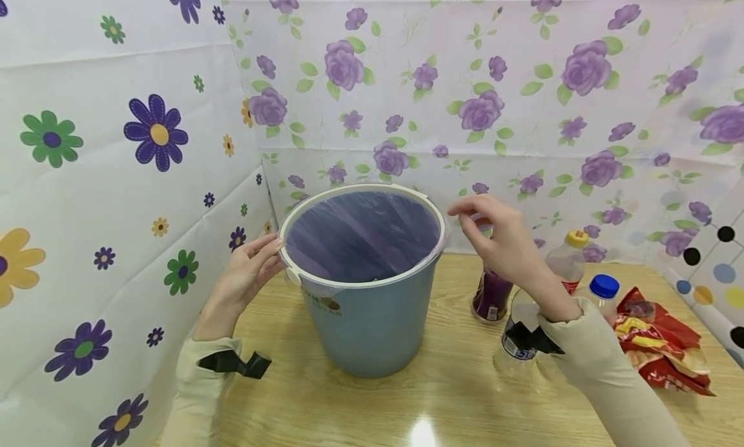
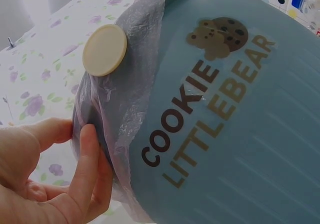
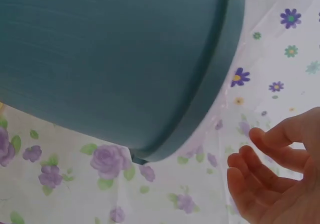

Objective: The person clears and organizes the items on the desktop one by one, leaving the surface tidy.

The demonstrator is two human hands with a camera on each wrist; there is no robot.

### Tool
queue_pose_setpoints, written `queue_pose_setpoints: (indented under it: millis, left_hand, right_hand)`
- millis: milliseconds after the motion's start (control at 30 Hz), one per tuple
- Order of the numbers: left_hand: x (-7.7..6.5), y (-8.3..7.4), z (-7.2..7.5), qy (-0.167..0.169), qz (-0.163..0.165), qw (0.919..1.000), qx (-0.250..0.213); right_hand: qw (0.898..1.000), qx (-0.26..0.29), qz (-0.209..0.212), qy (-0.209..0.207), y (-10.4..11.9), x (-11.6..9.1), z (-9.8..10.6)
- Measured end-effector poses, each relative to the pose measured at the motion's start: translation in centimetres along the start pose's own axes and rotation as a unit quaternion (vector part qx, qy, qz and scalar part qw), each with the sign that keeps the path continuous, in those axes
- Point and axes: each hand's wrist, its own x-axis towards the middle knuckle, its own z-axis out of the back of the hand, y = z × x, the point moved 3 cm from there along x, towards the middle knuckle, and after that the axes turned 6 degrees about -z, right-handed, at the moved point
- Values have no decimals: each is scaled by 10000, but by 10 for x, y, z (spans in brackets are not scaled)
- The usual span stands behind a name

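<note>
A blue-grey bin (image 1: 372, 331) with a cream rim stands upright on the wooden table, lined with a translucent purple bin bag (image 1: 360, 237). The bag is folded over the rim, and its loose edge (image 2: 135, 84) hangs outside near a cream round button and bear lettering. My left hand (image 1: 247, 276) pinches the bag at the left of the rim, thumb towards the top and fingers on the outer side. To the right of the rim, my right hand (image 1: 496, 240) hovers with loosely bent fingers, holding nothing; in the right wrist view a gap separates its fingertips (image 3: 257, 134) from the bin.
On the right stand a dark purple bottle (image 1: 493, 295), a clear container (image 1: 514, 356), a yellow-capped bottle (image 1: 566, 259) and a blue-capped bottle (image 1: 603, 292). A crumpled red snack packet (image 1: 662, 343) lies beyond them. Flowered sheets (image 1: 407, 79) hang behind and to the left.
</note>
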Motion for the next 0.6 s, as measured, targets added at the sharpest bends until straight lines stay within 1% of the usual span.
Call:
queue_pose_setpoints:
  millis: [333, 500, 600]
  left_hand:
    - [-1, 0, -1, 1, 30, 10000, 49]
    - [-1, 1, 0, -31, 30, 10000, 65]
    - [0, 2, 0, -27, 11, 10000, 68]
  right_hand:
    - [9977, -233, -608, 176, -5, -7, 22]
    - [9945, -350, -873, 451, -8, -11, 34]
    - [9923, -470, -957, 635, -10, -13, 38]
